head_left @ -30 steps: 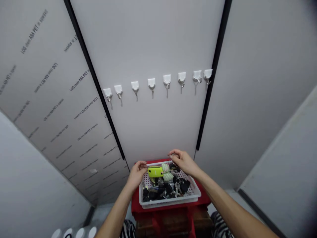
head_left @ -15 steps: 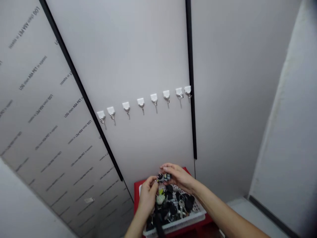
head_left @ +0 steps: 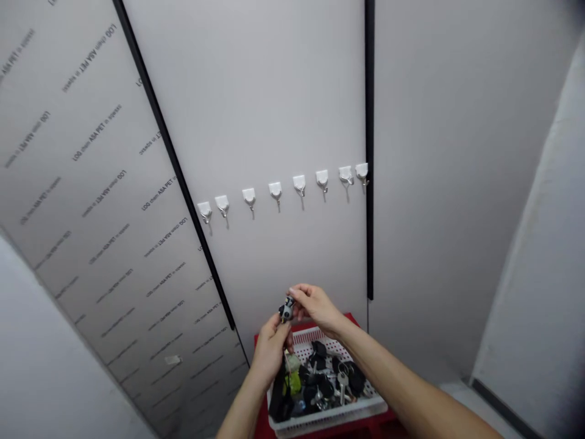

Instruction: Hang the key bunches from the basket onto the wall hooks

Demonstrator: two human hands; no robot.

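Observation:
Both hands are raised over the near part of a white plastic basket (head_left: 329, 417). Between them is a small grey-and-black figurine keychain (head_left: 286, 310). My left hand (head_left: 270, 349) pinches its lower end, where a cord or strap seems to hang beneath the fingers. The fingertips of my right hand (head_left: 316, 310) close on its upper end. Inside the basket lie several keys (head_left: 342, 383) with black heads and rings, and green and pale charms (head_left: 293, 382). My left hand hides part of the basket's left side.
The basket rests on a red stand (head_left: 262, 424) against a pale grey panel (head_left: 283, 256). A row of several white adhesive hooks (head_left: 298, 184) runs across the panel above my hands. Black vertical strips (head_left: 369, 183) flank it. Printed film covers the left panel (head_left: 105, 244).
Both hands have lifted the keychain slightly higher and tilted it from lying sideways to more upright. The view has shifted, so the hooks and basket appear further right.

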